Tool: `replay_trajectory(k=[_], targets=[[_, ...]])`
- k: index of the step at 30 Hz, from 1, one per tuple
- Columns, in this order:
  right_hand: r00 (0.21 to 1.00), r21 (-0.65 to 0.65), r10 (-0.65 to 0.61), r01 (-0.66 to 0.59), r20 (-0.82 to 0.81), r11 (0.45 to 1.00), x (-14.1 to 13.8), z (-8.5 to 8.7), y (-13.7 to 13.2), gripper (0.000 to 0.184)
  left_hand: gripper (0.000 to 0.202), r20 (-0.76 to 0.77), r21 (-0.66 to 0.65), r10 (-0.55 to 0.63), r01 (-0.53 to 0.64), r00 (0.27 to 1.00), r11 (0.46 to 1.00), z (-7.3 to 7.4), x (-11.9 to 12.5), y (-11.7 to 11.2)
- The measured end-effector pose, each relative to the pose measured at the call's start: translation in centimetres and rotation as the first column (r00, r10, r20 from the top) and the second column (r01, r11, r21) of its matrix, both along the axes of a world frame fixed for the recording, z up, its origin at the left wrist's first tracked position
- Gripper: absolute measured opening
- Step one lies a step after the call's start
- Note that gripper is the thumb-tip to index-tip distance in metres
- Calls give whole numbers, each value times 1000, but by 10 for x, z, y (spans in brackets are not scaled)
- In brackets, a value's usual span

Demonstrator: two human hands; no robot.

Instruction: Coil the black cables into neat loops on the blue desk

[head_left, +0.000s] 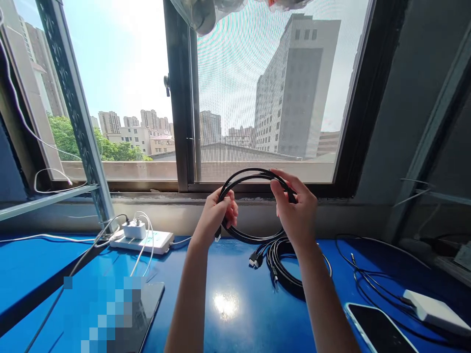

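Observation:
A black cable [253, 239], wound into a loose ring of several turns, is held up above the blue table between my two hands. My left hand [220, 211] is closed round the ring's left side, and a plug end hangs just below it. On the ring's upper right, my right hand [296, 203] grips the turns between thumb and fingers. Below, another coiled black cable [274, 257] lies on the table, partly hidden behind my right forearm. Its dark connectors [255, 260] point to the left.
At the left, a white power strip [162, 242] carries a white charger [134, 229]. A dark tablet-like device [147, 314] lies in front. To the right are a phone [379, 328], a white adapter [436, 311] and loose black cords. Behind the blue table [228, 274] is a window.

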State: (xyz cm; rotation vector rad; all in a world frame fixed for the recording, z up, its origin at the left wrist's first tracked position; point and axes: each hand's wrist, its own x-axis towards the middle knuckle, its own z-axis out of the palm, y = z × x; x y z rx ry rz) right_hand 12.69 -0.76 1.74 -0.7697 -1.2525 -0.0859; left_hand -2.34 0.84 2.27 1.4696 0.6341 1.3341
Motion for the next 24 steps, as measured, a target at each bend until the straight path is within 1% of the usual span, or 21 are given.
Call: replay_trajectory(k=[2, 4, 7, 9, 12, 14, 16, 18, 21, 24], targets=[[1000, -1, -10, 10, 3, 1000, 0, 2, -4, 31, 13, -47, -43, -68, 66, 997, 997, 0, -1, -1], [999, -4, -28, 28, 15, 1000, 2, 3, -6, 29, 20, -101, -75, -118, 110, 988, 991, 0, -1, -2], [998, -11, -60, 60, 18, 998, 5, 3, -6, 30, 41, -154, -69, -94, 84, 983, 994, 0, 1, -4], [996, -21, -88, 89, 6, 996, 7, 2, -5, 33, 48, -165, -56, -80, 72, 983, 996, 1, 3, -6], [993, -39, -114, 113, -12, 993, 10, 1, -2, 36, 55, -145, -76, -157, 147, 977, 986, 2, 4, -9], [995, -42, -100, 99, -9, 994, 11, 1, -1, 37, 59, -126, -107, -189, 176, 974, 979, 4, 5, -10], [995, -28, -95, 96, 9, 995, 11, 1, -1, 36, 61, -118, -132, -155, 140, 981, 981, 4, 7, -9], [991, -3, -131, 131, 42, 991, 11, 2, -1, 33, 59, -107, -140, -105, 90, 989, 986, 5, 9, -8], [975, 47, -208, 205, 76, 978, 10, 3, -2, 27, 52, -81, -122, -70, 60, 994, 991, 8, 8, -7], [972, 63, -217, 212, 85, 975, 9, 2, -2, 21, 49, -113, -85, -47, 37, 993, 996, 11, 3, -7]])
